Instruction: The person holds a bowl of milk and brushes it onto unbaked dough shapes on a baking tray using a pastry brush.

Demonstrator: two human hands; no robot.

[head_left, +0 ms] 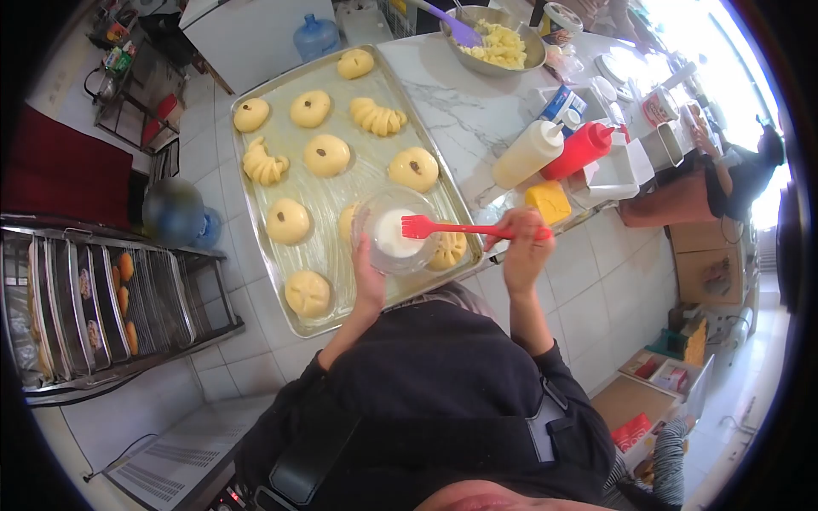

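Observation:
My left hand (368, 277) grips the side of a clear bowl (368, 217) with white liquid in it, held above the lower right part of a metal baking tray (256, 213). A red brush (460, 228) is in my right hand (522, 251), its head over the bowl. Several raw dough pieces lie on the tray. Some are round buns with a dark spot, such as one bun (327, 156), and others are ridged, like the curved piece (377, 117). The bowl partly hides two dough pieces.
A white squeeze bottle (528, 154), a red one (580, 150) and a yellow sponge (548, 203) stand right of the tray. Behind is a metal bowl (535, 53) of yellow chunks. A person (733, 183) is at the far right; a tray rack (111, 307) stands left.

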